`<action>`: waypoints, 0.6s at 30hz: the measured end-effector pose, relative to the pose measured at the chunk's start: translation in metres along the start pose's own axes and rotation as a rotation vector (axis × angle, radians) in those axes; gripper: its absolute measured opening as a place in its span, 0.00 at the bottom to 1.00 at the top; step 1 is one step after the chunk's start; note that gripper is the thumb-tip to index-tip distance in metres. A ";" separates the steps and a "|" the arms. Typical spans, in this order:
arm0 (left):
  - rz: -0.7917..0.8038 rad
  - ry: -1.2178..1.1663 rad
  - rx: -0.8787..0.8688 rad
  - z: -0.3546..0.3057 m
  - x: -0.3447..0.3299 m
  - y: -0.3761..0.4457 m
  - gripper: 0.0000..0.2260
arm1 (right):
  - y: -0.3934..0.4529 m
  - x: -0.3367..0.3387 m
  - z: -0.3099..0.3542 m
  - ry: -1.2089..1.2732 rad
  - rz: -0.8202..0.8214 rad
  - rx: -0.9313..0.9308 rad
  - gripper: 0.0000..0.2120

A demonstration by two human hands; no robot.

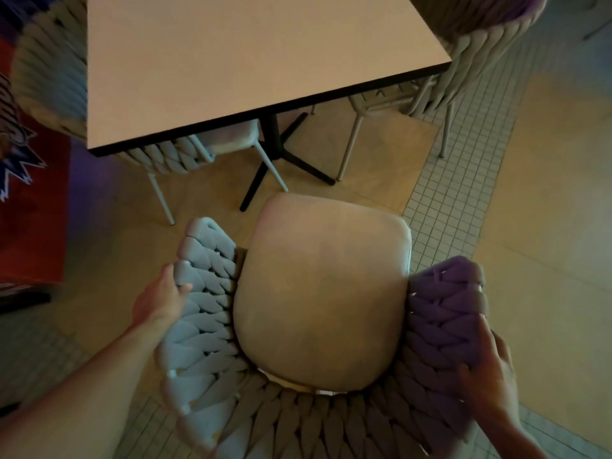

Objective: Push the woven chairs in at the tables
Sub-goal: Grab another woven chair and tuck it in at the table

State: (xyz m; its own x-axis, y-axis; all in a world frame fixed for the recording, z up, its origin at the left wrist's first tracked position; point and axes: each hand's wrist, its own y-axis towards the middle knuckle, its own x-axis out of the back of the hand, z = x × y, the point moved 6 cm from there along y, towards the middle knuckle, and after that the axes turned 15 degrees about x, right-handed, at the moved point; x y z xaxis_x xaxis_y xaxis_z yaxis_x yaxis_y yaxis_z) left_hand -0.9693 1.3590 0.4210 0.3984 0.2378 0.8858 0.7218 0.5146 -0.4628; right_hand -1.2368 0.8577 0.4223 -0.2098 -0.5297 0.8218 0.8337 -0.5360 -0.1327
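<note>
A woven chair point(324, 293) with a beige seat cushion and a thick braided wrap-around back stands right below me, pulled out from the square table point(251, 61). The cushion's front edge stops short of the table's near edge. My left hand point(162, 299) grips the outside of the chair's left arm. My right hand point(490, 376) holds the outside of its right arm. The chair's legs are hidden under the seat.
Two more woven chairs are tucked at the table, one on the left point(53, 77) and one at the far right point(470, 44). The black cross-shaped table base point(278, 154) stands ahead of the seat. A red patterned panel point(29, 193) lines the left side.
</note>
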 end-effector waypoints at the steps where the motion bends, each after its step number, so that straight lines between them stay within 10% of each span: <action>1: 0.000 -0.005 0.010 0.003 -0.001 -0.002 0.21 | 0.007 0.000 0.001 -0.011 0.014 0.015 0.44; 18: 0.048 -0.149 0.249 -0.018 -0.007 -0.036 0.19 | 0.211 0.012 0.043 -0.034 0.209 0.318 0.45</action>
State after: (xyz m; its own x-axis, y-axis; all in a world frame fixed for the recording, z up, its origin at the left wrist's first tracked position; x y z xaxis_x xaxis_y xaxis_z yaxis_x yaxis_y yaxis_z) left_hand -0.9879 1.3235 0.4311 0.3277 0.3757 0.8669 0.5357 0.6819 -0.4980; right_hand -1.0421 0.7662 0.4281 -0.0054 -0.5811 0.8138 0.9747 -0.1849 -0.1255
